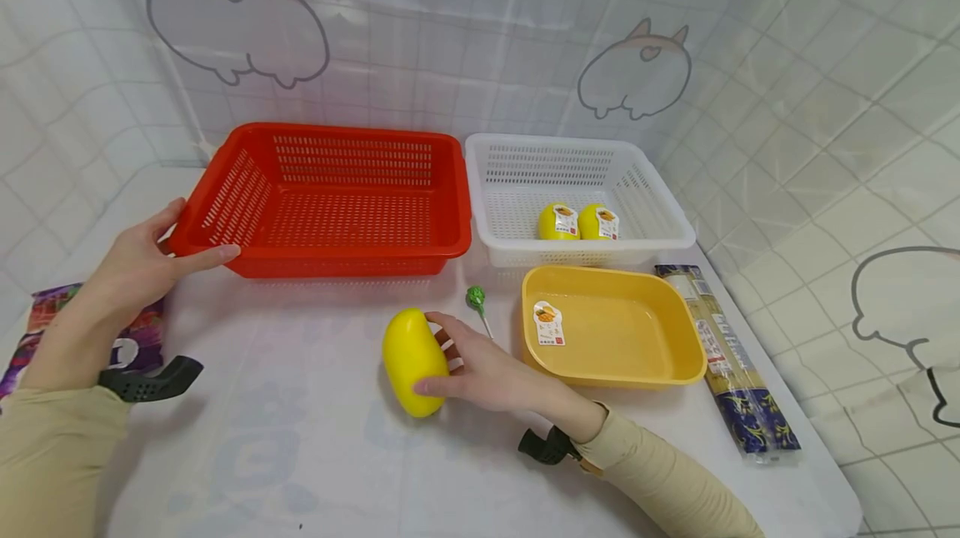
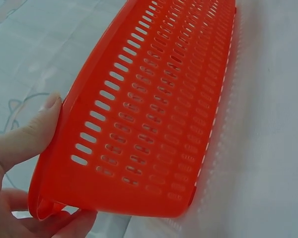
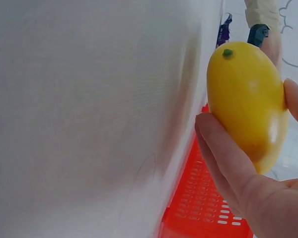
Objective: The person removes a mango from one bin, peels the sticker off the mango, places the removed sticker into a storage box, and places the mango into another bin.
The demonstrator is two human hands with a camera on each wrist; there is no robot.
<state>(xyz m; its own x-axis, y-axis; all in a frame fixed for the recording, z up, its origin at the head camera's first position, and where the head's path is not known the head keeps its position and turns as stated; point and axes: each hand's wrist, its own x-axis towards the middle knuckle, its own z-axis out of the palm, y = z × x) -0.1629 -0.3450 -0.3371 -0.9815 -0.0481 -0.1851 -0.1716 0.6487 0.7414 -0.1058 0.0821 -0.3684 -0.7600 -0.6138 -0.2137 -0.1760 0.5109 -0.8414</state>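
A smooth yellow mango [image 1: 414, 361] with a small green stem nub is in front of the red basket. My right hand [image 1: 480, 363] holds it from the right, thumb on the near side and fingers on the far side. In the right wrist view, the thumb and fingers touch opposite sides of the mango [image 3: 246, 99]. At the left, my left hand [image 1: 146, 259] grips the front left corner of the red plastic basket [image 1: 345, 263]. The left wrist view has the thumb on one side of the basket's rim [image 2: 72, 101] and fingers curled under it.
Right of the red basket stands a white basket [image 1: 585, 255] with two stickered yellow mangoes [image 1: 558, 223]. A yellow tub [image 1: 615, 334] bears a sticker. Beside it lie a green lollipop [image 1: 476, 298] and a long noodle packet [image 1: 731, 363]. A purple packet [image 1: 142, 338] lies left.
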